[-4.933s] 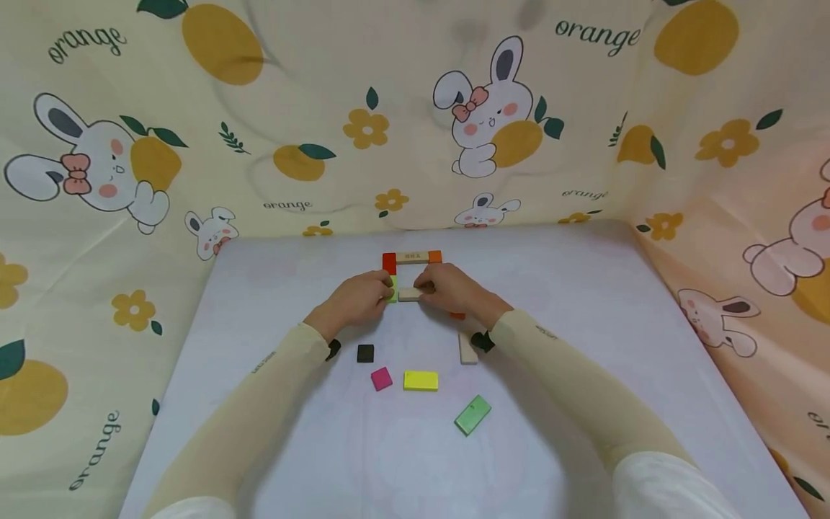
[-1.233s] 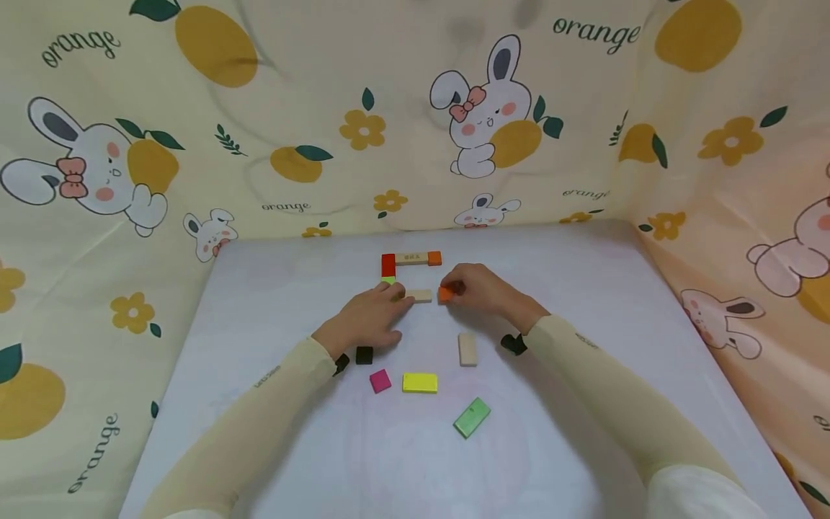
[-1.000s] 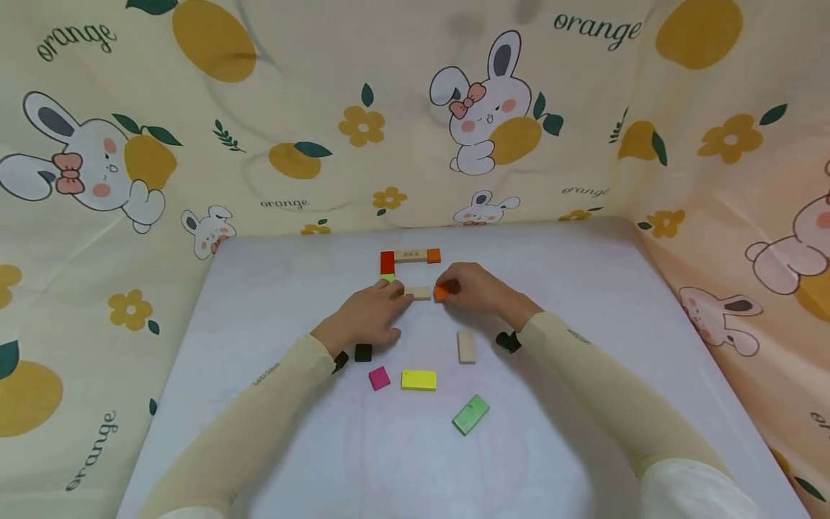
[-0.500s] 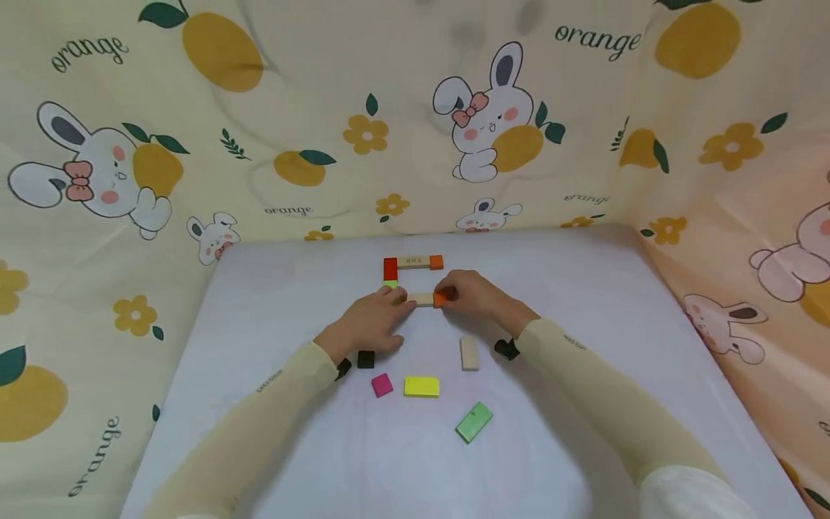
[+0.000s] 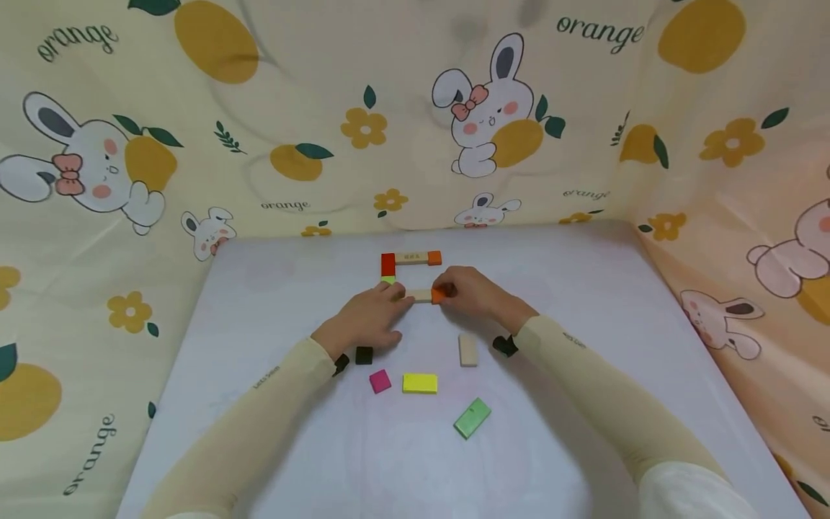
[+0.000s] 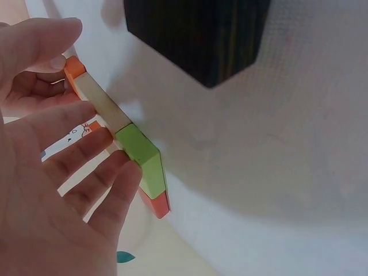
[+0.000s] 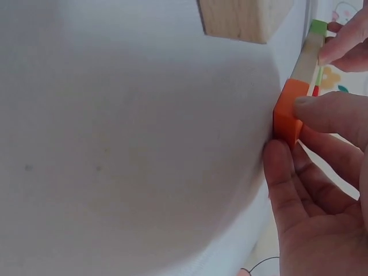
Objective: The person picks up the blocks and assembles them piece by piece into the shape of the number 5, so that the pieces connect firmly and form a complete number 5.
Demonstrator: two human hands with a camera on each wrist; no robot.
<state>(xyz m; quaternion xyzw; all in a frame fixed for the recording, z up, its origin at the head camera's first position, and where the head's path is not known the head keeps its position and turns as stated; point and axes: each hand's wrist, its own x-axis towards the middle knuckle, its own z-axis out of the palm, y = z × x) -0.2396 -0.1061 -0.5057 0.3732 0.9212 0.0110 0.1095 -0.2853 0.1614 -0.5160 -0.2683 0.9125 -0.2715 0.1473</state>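
My right hand [image 5: 476, 290] pinches an orange block [image 7: 289, 109] between thumb and fingers, against the right end of a plain wooden block [image 5: 423, 296]. Extended fingers of my left hand [image 5: 366, 317] rest along the yellow-green block [image 6: 140, 152] and the wooden block's left end, with the thumb apart. Behind the yellow-green block lies a red block [image 5: 387, 264]. From the red one, a printed wooden block [image 5: 411, 258] runs right to a second orange block [image 5: 434, 257]. In the head view the left hand hides most of the yellow-green block.
Nearer on the white table [image 5: 292, 447] lie a black block [image 5: 364, 355], a pink block [image 5: 380, 381], a yellow block [image 5: 420, 383], a tilted green block [image 5: 472, 418] and another wooden block [image 5: 467, 349]. A printed cloth [image 5: 402, 101] surrounds the table.
Earlier the right hand held the plain wooden block; since then it has taken the orange block and slid it left against that block's end. The left hand has shifted slightly nearer and stayed there.
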